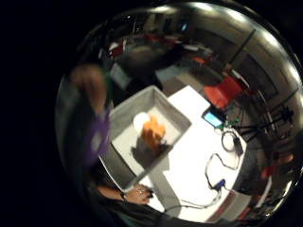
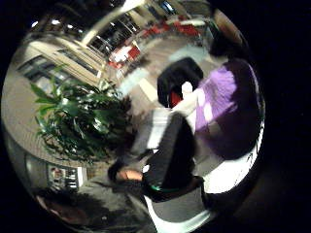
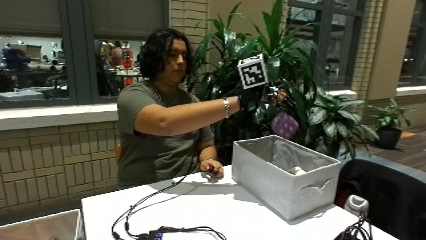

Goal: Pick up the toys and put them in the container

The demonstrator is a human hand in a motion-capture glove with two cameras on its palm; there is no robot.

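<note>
In the outside view my gloved right hand [image 3: 261,97] is raised at shoulder height over the far side of a grey fabric container [image 3: 266,172] on the white table. A purple toy [image 3: 285,125] hangs just under the fingers, which pinch its top. The same purple toy [image 1: 97,135] shows close to the palm in the little finger side palm view, above the container [image 1: 177,113]. In the thumb side palm view the purple toy [image 2: 226,107] fills much of the picture. Inside the container lie an orange toy [image 1: 153,133] and a white ball [image 1: 140,120].
The person's bare left hand [image 3: 212,169] rests on the white table [image 3: 206,210] beside black cables [image 3: 150,222]. A large potted plant [image 3: 286,55] stands right behind the container. A dark chair back [image 3: 386,195] is at the table's right end.
</note>
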